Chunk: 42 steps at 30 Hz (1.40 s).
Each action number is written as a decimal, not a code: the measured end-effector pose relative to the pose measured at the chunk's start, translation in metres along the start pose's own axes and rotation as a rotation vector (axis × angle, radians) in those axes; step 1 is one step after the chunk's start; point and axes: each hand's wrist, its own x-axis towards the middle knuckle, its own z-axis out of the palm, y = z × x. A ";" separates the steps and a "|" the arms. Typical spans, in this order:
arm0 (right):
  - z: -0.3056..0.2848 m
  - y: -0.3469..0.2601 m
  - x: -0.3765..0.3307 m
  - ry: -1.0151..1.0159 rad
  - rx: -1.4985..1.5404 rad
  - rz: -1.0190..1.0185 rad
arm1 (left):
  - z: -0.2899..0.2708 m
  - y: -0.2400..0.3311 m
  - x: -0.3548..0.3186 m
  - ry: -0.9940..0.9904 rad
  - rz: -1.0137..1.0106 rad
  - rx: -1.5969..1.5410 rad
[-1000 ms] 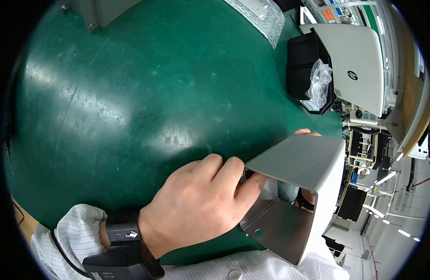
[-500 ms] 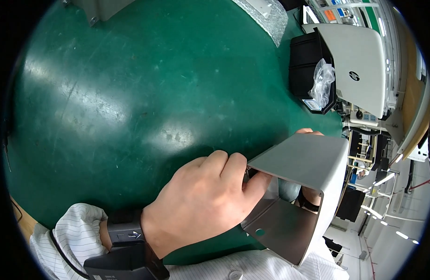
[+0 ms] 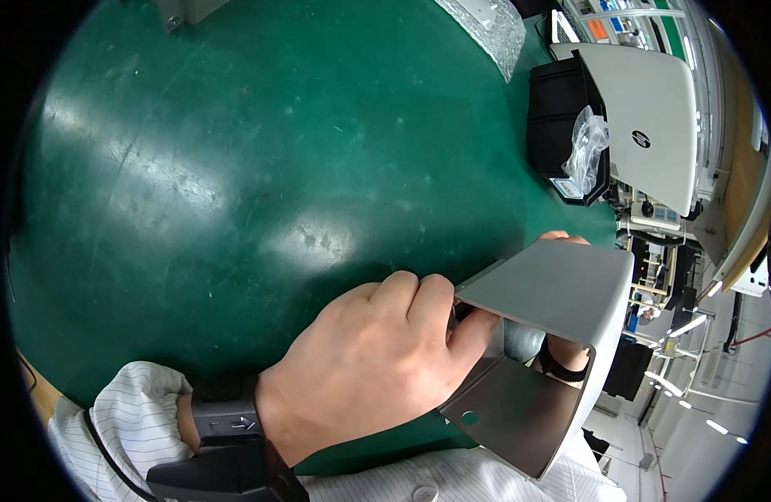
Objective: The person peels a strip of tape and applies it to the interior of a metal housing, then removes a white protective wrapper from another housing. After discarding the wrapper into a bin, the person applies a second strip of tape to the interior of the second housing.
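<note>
A bent grey sheet-metal housing [image 3: 544,289] with open sides is held tilted over the near right edge of the table. There is a round hole in its lower panel. My left hand [image 3: 377,360] is closed at the housing's left corner, its thumb reaching under the top panel; the fingertips are hidden. Behind the far edge of the housing, some fingers of my right hand [image 3: 564,238] show, gripping it. My right wrist, with a black band [image 3: 560,364], is visible through the opening.
The green table [image 3: 260,167] stretches ahead. At the right stand a black bin [image 3: 561,125] with a clear plastic bag [image 3: 586,151] in it and a light grey laptop [image 3: 653,109]. Bubble wrap [image 3: 490,33] lies at the far edge, and a grey metal part [image 3: 185,10] at far left.
The view has shifted slightly, so the table things sit a little differently in it. Both hands keep about the same hold on the housing.
</note>
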 end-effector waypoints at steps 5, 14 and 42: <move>-0.002 0.007 0.000 0.006 -0.004 0.010 | 0.000 0.000 0.000 0.000 -0.008 -0.003; -0.008 0.003 0.008 -0.023 0.104 0.008 | -0.002 0.003 0.003 -0.042 -0.049 0.012; -0.035 0.005 0.025 -0.164 0.532 0.011 | -0.007 0.006 0.007 -0.218 -0.054 0.040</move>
